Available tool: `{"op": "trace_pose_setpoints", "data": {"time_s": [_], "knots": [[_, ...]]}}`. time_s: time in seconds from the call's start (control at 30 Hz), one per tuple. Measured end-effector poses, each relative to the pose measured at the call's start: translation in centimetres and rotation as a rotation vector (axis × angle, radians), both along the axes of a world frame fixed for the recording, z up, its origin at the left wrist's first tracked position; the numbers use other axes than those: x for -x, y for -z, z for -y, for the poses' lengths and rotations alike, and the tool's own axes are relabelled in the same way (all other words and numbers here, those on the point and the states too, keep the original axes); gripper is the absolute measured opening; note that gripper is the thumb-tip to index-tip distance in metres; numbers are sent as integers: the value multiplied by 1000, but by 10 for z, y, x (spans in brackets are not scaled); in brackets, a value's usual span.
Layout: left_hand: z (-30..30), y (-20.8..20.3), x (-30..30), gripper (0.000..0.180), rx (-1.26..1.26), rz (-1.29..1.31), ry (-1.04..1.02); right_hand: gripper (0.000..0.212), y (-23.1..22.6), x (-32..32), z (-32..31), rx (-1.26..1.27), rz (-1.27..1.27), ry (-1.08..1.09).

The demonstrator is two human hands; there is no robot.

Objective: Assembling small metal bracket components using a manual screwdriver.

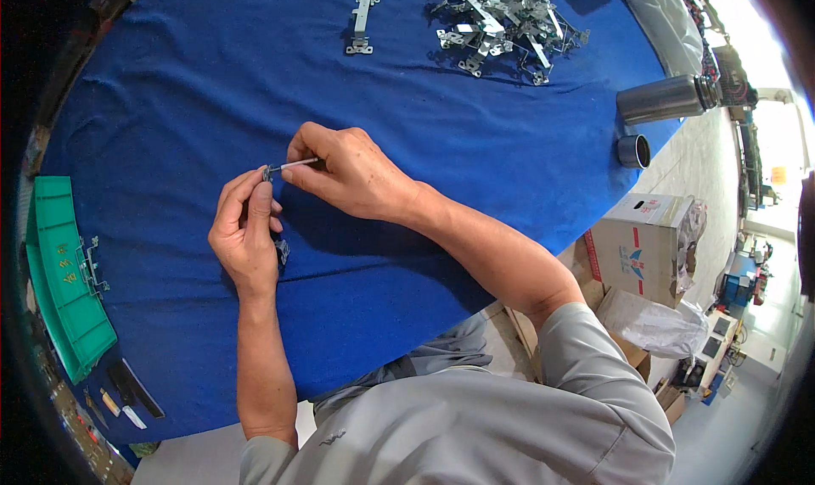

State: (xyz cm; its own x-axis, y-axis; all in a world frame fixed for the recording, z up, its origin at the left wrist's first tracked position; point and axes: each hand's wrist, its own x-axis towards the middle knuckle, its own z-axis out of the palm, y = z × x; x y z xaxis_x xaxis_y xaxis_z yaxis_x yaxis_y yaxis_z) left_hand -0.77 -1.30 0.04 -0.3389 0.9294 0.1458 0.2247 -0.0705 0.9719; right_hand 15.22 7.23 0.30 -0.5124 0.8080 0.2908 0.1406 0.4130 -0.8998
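My left hand (244, 222) is closed around a metal bracket (282, 251). One end of the bracket shows below the fingers, another bit at the fingertips; the palm hides the middle. My right hand (356, 171) pinches a slim metal rod-like tool (298, 162), whose dark rear end pokes out behind the thumb. Its tip meets the metal at my left fingertips, and I cannot make out whether it enters a hole. Farther off, a single long silver bracket (362, 25) lies on the blue cloth (195, 86).
A pile of metal brackets (509, 27) lies at the far right. Near the right edge are a steel bottle (666, 100) and its cup (633, 151). On the left sit a green plastic tray (72, 290), wire-like metal pieces (92, 269) and small tools (127, 387). A carton (632, 247) stands beyond the table edge.
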Motion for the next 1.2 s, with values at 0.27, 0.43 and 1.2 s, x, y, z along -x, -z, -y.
{"op": "trace_pose_setpoints", "data": {"time_s": [0.27,0.43,1.2], "knots": [[-3,0,3,16,25,46,5,26,-6,-2,-2,41,152,-75],[-2,3,5,17,13,74,12,26,-2,3,-1,-76,9,7],[-8,-5,15,69,174,556,276,15,-2,4,7,33,-48,-47]]}}
